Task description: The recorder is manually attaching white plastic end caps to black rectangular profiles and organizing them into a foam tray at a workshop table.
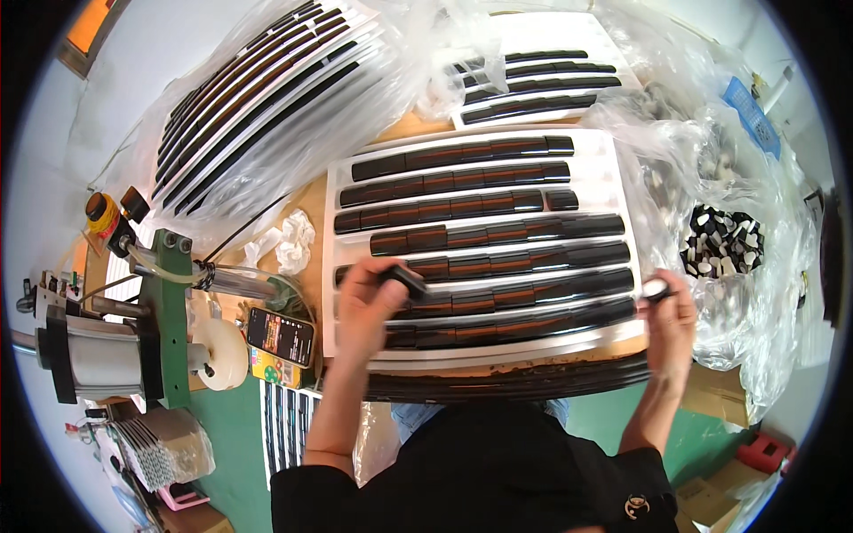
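A white tray [339, 311] lies in front of me, with several curved rows of glossy black rectangular pieces [498, 235] in its grooves. Over the tray's lower left part, my left hand [362, 306] is closed round a short black block [403, 282], lifted above the rows. My right hand [672, 322] is just off the tray's right edge. Between its fingertips it pinches a small cap-like piece [656, 289] with a white face and a black side.
At the right, small black-and-white pieces [721, 242] fill clear plastic. Wrapped trays [258, 107] and another loaded tray [542, 89] stand behind. On the left are a green machine bracket [176, 320], a white roller [222, 354], a phone [281, 338] and crumpled tissue [295, 242].
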`<state>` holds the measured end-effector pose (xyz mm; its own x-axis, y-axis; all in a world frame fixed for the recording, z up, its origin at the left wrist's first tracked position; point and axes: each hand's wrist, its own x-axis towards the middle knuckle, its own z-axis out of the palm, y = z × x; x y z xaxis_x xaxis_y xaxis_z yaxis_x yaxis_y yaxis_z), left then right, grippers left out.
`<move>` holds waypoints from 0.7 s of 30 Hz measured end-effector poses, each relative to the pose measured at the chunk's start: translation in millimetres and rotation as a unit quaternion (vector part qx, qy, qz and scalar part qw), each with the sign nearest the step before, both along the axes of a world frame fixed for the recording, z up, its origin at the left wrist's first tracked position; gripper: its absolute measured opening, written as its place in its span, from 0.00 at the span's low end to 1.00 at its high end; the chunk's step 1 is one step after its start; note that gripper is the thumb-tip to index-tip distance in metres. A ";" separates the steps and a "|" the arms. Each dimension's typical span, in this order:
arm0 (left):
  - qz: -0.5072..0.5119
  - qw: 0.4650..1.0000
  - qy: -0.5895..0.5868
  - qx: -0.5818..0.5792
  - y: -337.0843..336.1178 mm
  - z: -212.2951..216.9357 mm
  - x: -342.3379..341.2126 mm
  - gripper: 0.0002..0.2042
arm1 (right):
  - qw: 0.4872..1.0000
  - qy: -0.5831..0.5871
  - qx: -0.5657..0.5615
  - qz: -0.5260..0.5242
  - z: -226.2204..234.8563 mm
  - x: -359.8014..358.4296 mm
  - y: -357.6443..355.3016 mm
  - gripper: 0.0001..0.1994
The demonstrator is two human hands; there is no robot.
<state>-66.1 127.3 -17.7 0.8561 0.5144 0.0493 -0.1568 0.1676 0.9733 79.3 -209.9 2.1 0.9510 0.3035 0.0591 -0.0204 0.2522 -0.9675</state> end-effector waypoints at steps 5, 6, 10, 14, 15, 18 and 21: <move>-0.049 0.974 -0.032 -0.219 -59.4 -11.3 13.5 0.10 | 0.991 0.022 -0.024 0.126 1.8 -35.8 72.3 0.15; -0.058 0.955 -0.053 -0.287 -66.6 -10.4 16.7 0.11 | 0.990 0.024 -0.013 0.138 -0.9 -38.9 78.3 0.15; -0.075 0.921 -0.061 -0.377 -83.8 -1.6 26.1 0.11 | 0.995 0.035 0.018 0.088 -6.3 -50.0 88.7 0.12; -0.083 0.940 -0.073 -0.323 -86.4 -0.1 26.6 0.12 | 0.998 0.003 0.000 0.069 -6.8 -50.7 89.1 0.12; -0.085 0.940 -0.072 -0.324 -86.9 1.2 26.1 0.12 | 0.997 0.004 0.005 0.071 -5.0 -50.6 89.7 0.12; -0.073 0.951 -0.052 -0.296 -87.4 3.0 25.3 0.13 | 0.997 0.011 0.004 0.071 -5.9 -49.5 87.4 0.12; -0.097 0.936 -0.054 -0.333 -86.1 1.5 25.4 0.13 | 0.997 0.023 0.010 0.069 -2.1 -48.6 84.1 0.13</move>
<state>-40.7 41.2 -16.2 0.9454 0.2964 -0.1358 -0.1514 0.7681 0.6222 30.7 -125.8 0.0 0.9025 0.4300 0.0231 -0.1007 0.2630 -0.9595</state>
